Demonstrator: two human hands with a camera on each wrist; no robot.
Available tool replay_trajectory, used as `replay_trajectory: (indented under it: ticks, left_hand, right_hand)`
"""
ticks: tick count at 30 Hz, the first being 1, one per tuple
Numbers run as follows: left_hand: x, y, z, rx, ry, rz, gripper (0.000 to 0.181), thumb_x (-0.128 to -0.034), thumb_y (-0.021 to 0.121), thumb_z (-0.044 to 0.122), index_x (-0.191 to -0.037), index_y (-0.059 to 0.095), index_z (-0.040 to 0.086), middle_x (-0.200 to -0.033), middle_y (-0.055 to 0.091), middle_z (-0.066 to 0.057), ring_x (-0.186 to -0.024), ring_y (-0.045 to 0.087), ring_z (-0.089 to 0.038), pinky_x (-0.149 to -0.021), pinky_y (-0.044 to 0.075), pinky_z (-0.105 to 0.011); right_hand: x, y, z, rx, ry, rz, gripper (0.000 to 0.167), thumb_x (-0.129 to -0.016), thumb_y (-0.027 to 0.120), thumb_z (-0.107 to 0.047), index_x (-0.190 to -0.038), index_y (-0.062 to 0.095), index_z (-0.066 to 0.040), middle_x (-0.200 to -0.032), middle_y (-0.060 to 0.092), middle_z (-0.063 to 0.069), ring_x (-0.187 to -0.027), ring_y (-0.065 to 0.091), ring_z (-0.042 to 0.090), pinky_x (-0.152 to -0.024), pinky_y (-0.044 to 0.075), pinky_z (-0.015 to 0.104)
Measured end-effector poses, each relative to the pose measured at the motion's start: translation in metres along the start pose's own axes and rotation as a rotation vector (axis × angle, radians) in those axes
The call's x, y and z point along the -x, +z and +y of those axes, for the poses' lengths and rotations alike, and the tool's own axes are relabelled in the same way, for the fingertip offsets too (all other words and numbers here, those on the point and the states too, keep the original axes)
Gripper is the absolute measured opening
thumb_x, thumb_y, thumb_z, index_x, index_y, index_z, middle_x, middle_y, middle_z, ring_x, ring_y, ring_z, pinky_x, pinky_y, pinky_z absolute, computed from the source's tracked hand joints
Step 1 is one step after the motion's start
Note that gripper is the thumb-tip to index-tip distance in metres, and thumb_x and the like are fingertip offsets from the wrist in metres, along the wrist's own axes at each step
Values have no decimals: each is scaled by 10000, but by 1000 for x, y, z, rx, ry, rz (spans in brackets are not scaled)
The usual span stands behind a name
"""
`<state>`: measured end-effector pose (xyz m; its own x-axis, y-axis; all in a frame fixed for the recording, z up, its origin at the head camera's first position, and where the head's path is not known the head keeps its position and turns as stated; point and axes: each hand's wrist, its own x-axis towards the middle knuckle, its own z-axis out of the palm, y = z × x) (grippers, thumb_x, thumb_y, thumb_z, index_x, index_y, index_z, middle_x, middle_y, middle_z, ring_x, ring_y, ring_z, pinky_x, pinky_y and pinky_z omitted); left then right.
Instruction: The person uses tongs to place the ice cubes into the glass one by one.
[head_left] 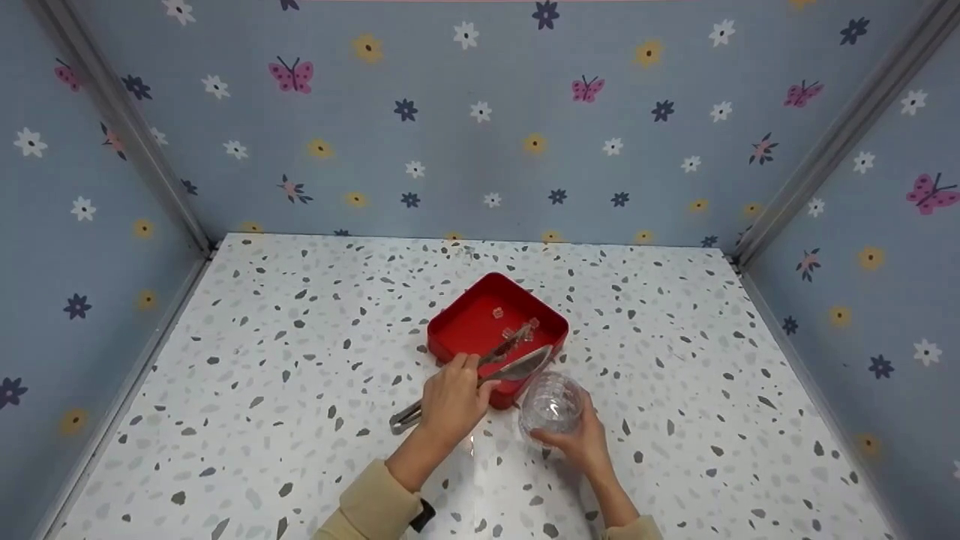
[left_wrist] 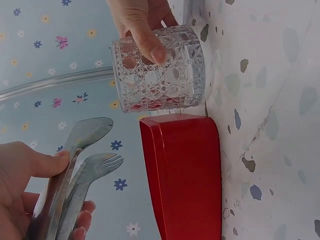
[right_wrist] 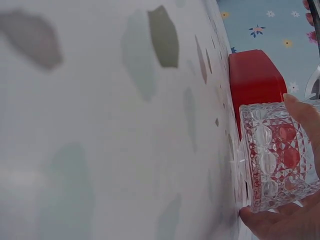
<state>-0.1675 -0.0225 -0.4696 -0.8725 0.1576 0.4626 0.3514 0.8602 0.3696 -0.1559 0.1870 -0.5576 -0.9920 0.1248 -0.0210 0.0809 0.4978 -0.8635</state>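
Metal serving tongs (head_left: 517,364), one tip spoon-shaped and the other forked, are pinched between the thumb and fingers of my left hand (head_left: 451,397). Their tips stand apart over the near right side of a red tray (head_left: 457,330). Several small clear pieces (head_left: 498,313) lie on the tray floor, some partly hidden by the tongs. My right hand (head_left: 587,442) grips a clear cut-glass tumbler (left_wrist: 160,75) from the side, thumb on its near face. Upright, the tumbler is beside the tray's near right wall; whether its base touches the table I cannot tell.
The white speckled table (head_left: 285,360) extends around the tray on all sides. Blue panels (head_left: 450,82) printed with flowers and butterflies enclose it at the back, left and right, with grey metal posts (head_left: 832,135) at the corners.
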Motion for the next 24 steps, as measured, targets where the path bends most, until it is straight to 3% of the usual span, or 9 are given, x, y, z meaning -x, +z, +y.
replay_trajectory:
  ticks: [7, 14, 24]
  left_hand:
    - [-2, 5, -3, -39, -43, -27, 360, -732, 700, 257, -930, 610, -29, -802, 568, -101, -660, 569, -235, -532, 459, -363]
    - [-5, 12, -7, -82, -100, -105, 360, -752, 681, 281, -936, 605, -18, -833, 567, -106, -686, 562, -236, -554, 464, -354]
    - [-8, 23, -12, -127, -124, -119, 349, -734, 694, 278, -889, 608, -24, -815, 565, -114, -697, 568, -259, -555, 457, -376]
  right_hand:
    - [0, 0, 1, 2, 8, -2, 995, -525, 839, -309, -1328, 303, -67, -1279, 426, 197, -1179, 381, 359, -944, 297, 478]
    - [0, 0, 1, -4, 1, 5, 994, -517, 841, -314, -1326, 313, -81, -1274, 432, 190, -1175, 387, 353, -937, 306, 476]
    - [0, 0, 1, -4, -17, 8, 992, -518, 840, -323, -1325, 315, -86, -1274, 433, 188, -1168, 392, 359, -933, 305, 486]
